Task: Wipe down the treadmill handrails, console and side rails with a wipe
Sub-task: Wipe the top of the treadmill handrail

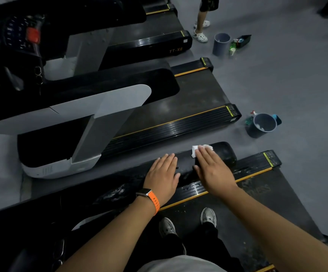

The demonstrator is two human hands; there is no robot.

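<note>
- Right grip (212,169): released, fingers straight, pressing a crumpled white wipe (194,151) flat.
- The wipe lies near the rounded end of the glossy black treadmill handrail (225,153), partly covered by the fingertips.
- Left grip (163,173): released, palm flat on the same handrail, just beside the right, with an orange-strapped wristwatch (151,197) on its wrist.

We are seeing a crumpled white wipe (195,151) lying on the black handrail (223,154), near its rounded far end, partly under the right hand (214,173). Wet streaks are glistening along the handrail's near stretch and on the ribbed, yellow-edged side rail (261,162) beside it
</note>
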